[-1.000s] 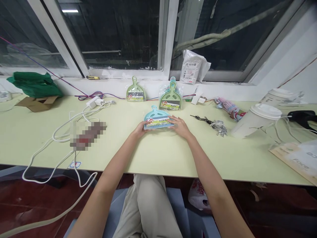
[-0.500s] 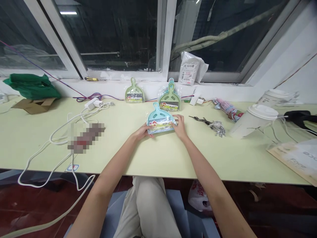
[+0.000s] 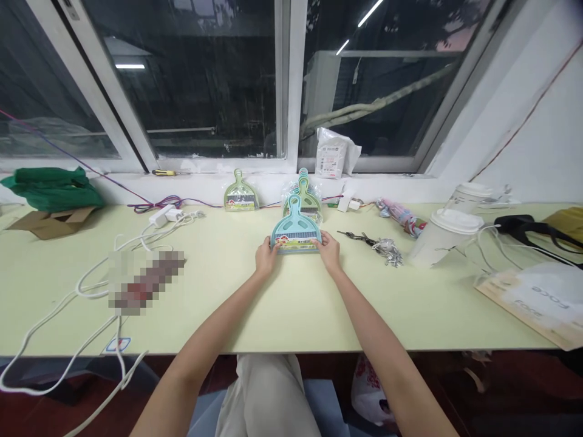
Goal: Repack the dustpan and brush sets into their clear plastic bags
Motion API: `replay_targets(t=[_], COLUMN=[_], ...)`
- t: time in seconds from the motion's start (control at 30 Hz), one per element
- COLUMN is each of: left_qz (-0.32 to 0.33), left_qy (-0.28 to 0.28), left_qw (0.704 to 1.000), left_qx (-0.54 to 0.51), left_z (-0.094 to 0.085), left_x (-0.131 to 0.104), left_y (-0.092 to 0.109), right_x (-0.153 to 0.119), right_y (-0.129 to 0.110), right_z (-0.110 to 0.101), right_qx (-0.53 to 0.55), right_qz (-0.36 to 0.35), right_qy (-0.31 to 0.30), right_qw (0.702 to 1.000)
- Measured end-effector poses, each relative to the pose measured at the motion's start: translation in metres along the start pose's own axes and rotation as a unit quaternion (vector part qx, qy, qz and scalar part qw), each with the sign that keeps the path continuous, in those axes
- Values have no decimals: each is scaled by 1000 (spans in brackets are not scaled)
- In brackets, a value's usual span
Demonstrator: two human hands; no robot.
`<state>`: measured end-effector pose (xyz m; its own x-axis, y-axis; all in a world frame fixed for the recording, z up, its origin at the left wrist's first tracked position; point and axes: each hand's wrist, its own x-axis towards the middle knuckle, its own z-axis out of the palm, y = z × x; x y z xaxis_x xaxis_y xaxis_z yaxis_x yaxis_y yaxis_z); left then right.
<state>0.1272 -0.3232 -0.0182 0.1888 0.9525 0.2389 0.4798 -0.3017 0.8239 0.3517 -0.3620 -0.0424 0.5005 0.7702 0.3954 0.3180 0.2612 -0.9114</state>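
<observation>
A light-blue dustpan and brush set [image 3: 296, 228] in clear wrapping stands upright over the table, handle up, bristles and a printed label across its lower part. My left hand [image 3: 266, 256] grips its lower left edge, thumb on the front. At the lower right edge my right hand [image 3: 328, 250] is closed on the same set, thumb also in front. The fingers behind it are hidden. Just behind stands a stack of wrapped green and blue dustpan sets [image 3: 310, 197], partly covered by the held one. A single green dustpan set [image 3: 240, 195] leans against the wall to the left.
White cables [image 3: 86, 276] and a blurred-out object [image 3: 148, 285] lie on the left of the table [image 3: 291, 321]. Keys [image 3: 387, 250], lidded paper cups [image 3: 449, 233] and a paper bag [image 3: 537, 300] are at the right. A green cloth bag [image 3: 52, 188] sits back left.
The blue dustpan set has gone from tilted back to more upright, closer to the stack behind. Both hands still hold its lower corners. The head view has tipped upward.
</observation>
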Motion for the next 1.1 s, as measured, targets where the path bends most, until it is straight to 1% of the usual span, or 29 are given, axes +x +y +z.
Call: replay_targets(t=[0.07,0.13,0.23,0.33,0.4,0.47,0.53,0.6,0.67,0.73,0.87,0.93,1.03,1.1], left_qz=[20,42,84,97,72,21,-19,-25,-17,-21,-28,-31,-47,-53], left_qy=[15,13,24,44,63,82,91,85,76,71,86,106,130,149], left_qw=[994,987,984,987,992,996,996,996,997,997,996,993,986,981], left_qx=[105,153,155,118,79,39,9,2,9,16,-6,-41,-90,-109], left_z=[8,17,33,50,60,67,72,74,75,75,75,73,69,66], left_x=[15,34,64,95,115,132,144,150,152,150,144,141,133,124], left_y=[3,6,8,5,2,-1,-5,-8,-10,-11,-12,-12,-14,-15], right_x=[5,16,39,70,93,113,127,134,134,129,111,100,78,58], right_y=[-1,1,8,20,31,42,53,61,64,61,43,32,15,4], right_z=[-1,-2,0,11,24,37,47,51,51,48,42,38,30,26], right_qx=[-90,-187,-272,-285,-287,-290,-301,-323,-345,-359,-380,-382,-352,-331], right_qz=[-9,-14,-39,-102,-138,-156,-163,-168,-174,-182,-192,-197,-209,-221], right_qy=[17,33,49,57,65,68,63,54,47,43,47,67,105,88], right_qw=[996,982,960,951,946,942,937,930,921,915,904,900,907,913])
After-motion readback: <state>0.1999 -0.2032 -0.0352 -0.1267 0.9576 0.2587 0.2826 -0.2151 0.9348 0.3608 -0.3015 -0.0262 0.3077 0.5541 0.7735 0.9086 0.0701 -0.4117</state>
